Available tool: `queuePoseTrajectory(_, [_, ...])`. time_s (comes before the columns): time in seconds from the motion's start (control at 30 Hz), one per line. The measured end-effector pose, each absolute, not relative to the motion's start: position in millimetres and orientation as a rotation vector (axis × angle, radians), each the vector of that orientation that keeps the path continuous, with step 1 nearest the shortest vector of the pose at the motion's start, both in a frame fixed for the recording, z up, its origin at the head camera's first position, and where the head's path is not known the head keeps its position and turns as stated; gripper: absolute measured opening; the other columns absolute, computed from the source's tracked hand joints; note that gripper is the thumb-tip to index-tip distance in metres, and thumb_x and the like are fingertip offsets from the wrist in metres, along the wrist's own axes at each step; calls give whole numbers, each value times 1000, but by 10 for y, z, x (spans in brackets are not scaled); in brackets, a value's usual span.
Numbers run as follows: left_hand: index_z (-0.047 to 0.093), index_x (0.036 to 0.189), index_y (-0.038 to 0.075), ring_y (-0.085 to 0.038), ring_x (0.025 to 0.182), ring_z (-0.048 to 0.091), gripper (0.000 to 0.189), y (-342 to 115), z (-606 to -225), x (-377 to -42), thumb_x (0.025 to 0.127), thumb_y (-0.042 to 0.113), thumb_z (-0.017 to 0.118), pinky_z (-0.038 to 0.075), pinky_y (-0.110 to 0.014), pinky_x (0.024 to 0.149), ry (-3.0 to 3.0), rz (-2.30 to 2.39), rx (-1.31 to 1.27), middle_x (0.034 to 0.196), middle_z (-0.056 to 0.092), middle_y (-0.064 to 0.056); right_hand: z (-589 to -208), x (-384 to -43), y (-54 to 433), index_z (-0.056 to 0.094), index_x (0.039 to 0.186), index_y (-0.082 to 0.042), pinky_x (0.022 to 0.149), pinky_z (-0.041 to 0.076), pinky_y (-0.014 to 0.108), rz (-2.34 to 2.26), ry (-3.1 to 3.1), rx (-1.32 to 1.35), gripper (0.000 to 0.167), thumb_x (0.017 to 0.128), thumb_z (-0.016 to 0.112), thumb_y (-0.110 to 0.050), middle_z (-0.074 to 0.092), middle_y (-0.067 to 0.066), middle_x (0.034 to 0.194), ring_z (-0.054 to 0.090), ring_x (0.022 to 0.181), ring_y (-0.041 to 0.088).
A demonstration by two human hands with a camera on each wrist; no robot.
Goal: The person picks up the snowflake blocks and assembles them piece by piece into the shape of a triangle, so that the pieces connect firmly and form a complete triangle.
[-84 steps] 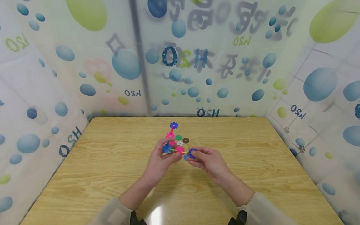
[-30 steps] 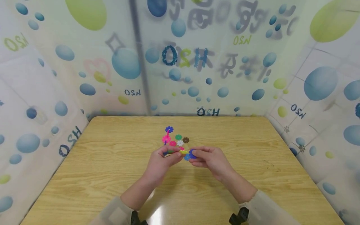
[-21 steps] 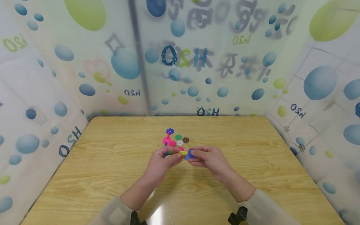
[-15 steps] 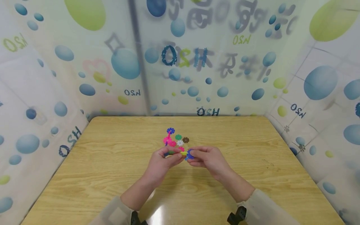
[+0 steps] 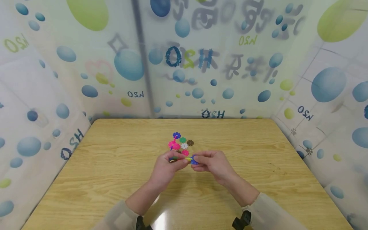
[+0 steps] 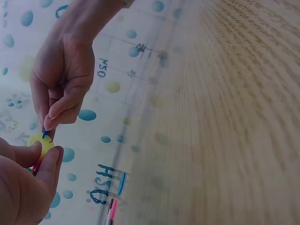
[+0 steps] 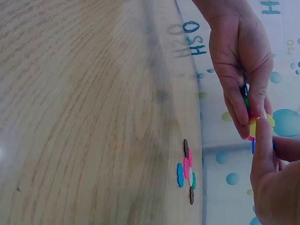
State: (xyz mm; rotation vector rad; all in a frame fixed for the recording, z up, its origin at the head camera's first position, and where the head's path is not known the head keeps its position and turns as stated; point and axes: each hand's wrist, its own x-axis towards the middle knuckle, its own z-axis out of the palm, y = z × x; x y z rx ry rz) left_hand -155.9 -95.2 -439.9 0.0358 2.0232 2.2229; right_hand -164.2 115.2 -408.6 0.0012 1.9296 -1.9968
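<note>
Both hands meet above the table, working on plastic snowflake discs. My left hand (image 5: 165, 167) pinches a yellow disc (image 6: 46, 144) between thumb and fingers. From it a joined chain of discs runs up and away, partly hidden by the hand, with a pink disc (image 5: 172, 145) and a dark blue disc (image 5: 176, 135) at its far end. My right hand (image 5: 217, 164) pinches a blue disc (image 5: 194, 159), whose edge touches the yellow one's rim. Fingers cover most of both discs, so I cannot tell how deep their slots sit together.
Loose discs lie flat on the wooden table (image 5: 115, 179) beyond the hands: green (image 5: 182, 140), brown (image 5: 190, 142), white (image 5: 184, 146), pink (image 5: 185, 152) and light blue (image 7: 180, 175) among them. Printed curtains (image 5: 212, 95) stand at the back and both sides.
My left hand has shifted its hold along the chain to the yellow disc. The chain's far end has dipped lower, and the blue disc has come against the yellow one.
</note>
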Motion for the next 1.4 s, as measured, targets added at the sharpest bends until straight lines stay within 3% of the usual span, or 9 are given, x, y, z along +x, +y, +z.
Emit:
queuePoseTrajectory(0.33, [73,106,-9,-16,97,77,14,-893,-4378,-1557,95,-3,80,67,-28,91,2039,2244,26,110,73,-10,-4087,-1657,1133,75,126,10,82,70,29,-1979,1972,7,25,110,66,-7,82,21,109,84,88,18])
queuePoseTrajectory(0.77, [73,109,-7,-18,99,78,19,-889,-4409,-1561,95,2,82,67,-30,92,2046,2227,33,113,74,-13,-4144,-1648,1119,71,132,12,84,70,29,-2004,1930,46,32,110,67,-10,82,17,108,82,89,16])
queuePoseTrajectory(1.0, [68,124,-5,-36,113,79,26,-927,-4375,-1598,101,1,76,68,-46,99,1891,2265,188,130,64,-20,-4147,-1645,1166,70,135,7,87,70,30,-2044,1898,72,33,110,67,-14,79,22,117,81,90,15])
queuePoseTrajectory(1.2, [47,151,12,-31,118,79,52,-1013,-4364,-1622,106,5,72,69,-55,94,1794,2233,306,152,47,-23,-4160,-1646,1191,64,141,11,89,69,30,-2096,1836,53,38,112,65,-13,81,11,108,82,93,14])
queuePoseTrajectory(1.4, [15,167,41,-37,124,76,87,-1053,-4372,-1623,108,9,70,68,-59,94,1744,2261,331,154,57,-26,-4173,-1650,1183,66,139,8,90,69,30,-2137,1793,59,35,111,66,-13,82,10,107,82,95,15])
